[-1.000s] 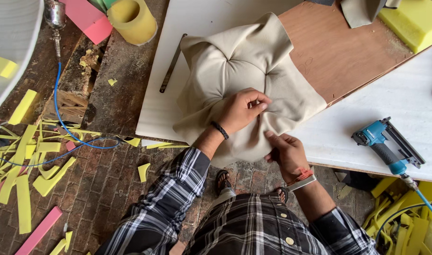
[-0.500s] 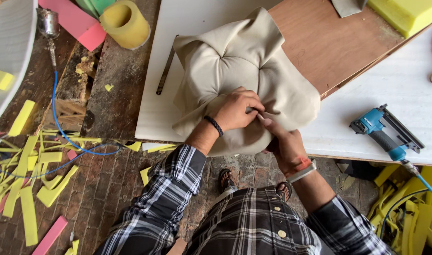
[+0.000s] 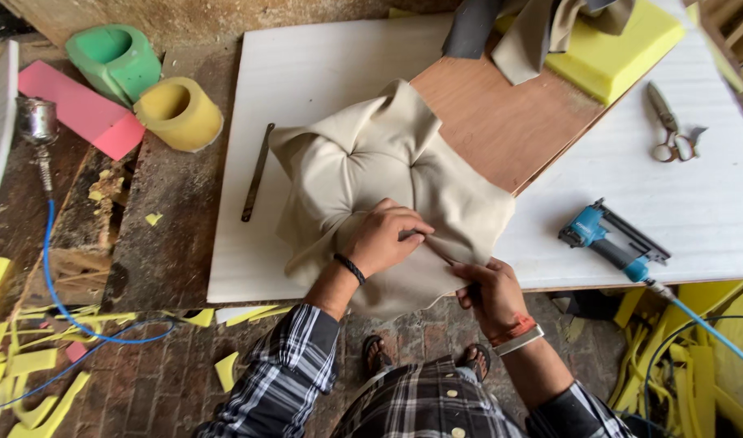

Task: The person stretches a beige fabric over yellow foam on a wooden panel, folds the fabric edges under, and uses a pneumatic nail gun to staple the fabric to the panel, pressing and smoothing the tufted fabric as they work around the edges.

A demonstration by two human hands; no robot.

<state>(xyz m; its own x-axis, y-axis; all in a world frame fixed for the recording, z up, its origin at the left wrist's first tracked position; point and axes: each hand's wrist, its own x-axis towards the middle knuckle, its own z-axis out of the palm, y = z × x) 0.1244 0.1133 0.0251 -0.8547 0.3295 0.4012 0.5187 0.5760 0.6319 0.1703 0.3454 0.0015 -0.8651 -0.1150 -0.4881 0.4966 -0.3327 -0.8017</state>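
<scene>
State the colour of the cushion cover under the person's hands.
Plain beige cushion cover, seen in the head view, with the left hand pressing it and the right hand pulling its edge.

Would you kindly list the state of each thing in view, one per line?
beige cushion: pleated to a centre tuft, lying on the white board.
left hand: pressing down on a cushion fold.
right hand: pinching the cushion's fabric edge.
staple gun: lying unheld, hose attached.
scissors: lying shut.
yellow foam cylinder: on its side, hollow.
</scene>
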